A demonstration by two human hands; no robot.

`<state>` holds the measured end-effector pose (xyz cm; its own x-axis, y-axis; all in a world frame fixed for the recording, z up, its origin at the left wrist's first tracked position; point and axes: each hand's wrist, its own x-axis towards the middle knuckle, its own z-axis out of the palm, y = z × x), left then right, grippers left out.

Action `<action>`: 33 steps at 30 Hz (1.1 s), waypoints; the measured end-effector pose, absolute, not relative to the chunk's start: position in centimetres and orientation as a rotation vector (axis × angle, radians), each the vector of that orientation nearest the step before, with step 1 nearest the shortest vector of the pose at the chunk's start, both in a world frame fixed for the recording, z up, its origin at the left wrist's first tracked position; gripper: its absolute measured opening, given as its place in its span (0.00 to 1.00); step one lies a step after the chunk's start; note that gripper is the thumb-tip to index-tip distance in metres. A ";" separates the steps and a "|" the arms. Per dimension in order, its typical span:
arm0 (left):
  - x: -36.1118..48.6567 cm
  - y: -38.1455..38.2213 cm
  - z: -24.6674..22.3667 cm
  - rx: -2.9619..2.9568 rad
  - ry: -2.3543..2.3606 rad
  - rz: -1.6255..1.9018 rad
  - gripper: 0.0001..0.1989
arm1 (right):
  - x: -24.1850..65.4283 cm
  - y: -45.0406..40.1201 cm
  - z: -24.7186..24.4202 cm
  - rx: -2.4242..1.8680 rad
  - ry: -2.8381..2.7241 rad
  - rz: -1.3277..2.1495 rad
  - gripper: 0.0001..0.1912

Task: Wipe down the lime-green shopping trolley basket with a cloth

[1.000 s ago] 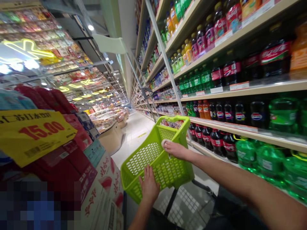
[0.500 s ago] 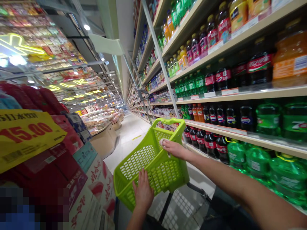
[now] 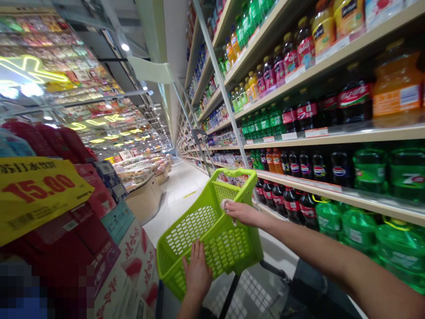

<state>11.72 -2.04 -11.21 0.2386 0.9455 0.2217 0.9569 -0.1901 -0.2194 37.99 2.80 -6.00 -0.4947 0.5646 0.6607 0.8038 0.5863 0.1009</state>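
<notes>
A lime-green plastic shopping cart basket (image 3: pixel 217 254) with perforated walls stands in front of me on a dark metal frame (image 3: pixel 229 296). My left hand (image 3: pixel 198 272) lies against the basket's near side wall, its fingers stretched out flat and just reaching the rim. At the far part of the same rim, my right hand (image 3: pixel 244 213) presses a small white cloth (image 3: pixel 227 204) against the plastic. The cloth is crumpled under the fingers, and part of it hangs below them. No goods show inside the visible part of the basket.
Shelves of soft-drink bottles (image 3: pixel 318 165) run along the right, with large green bottles (image 3: pixel 360 228) on the lowest level. Stacked drink cartons (image 3: pixel 128 261) and a yellow price sign (image 3: pixel 43 190) crowd the left. A pale tiled aisle (image 3: pixel 189 179) leads away past display bins (image 3: pixel 141 197).
The view has tilted slightly, so most things sit a little lower in it. My right hand stays at the rim with the cloth, and my left hand remains flat on the basket wall.
</notes>
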 end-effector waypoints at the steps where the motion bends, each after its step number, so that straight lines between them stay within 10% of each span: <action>1: 11.7 -2.1 -11.1 -2.212 -1.769 -0.047 0.37 | 38.4 3.1 -5.6 -1.127 -2.211 -0.530 0.14; 11: 12.6 -2.2 -10.8 -2.269 -1.857 -0.225 0.35 | 34.8 0.6 -7.5 -1.294 -1.998 -0.259 0.21; 24: 14.1 -0.4 -10.8 -2.537 -2.035 -2.027 0.26 | 22.7 -1.3 -10.3 -0.887 -1.118 1.085 0.20; 33: 10.4 3.3 -7.5 -2.182 -1.684 -1.470 0.17 | 30.0 0.9 -7.0 -1.535 -1.889 0.118 0.25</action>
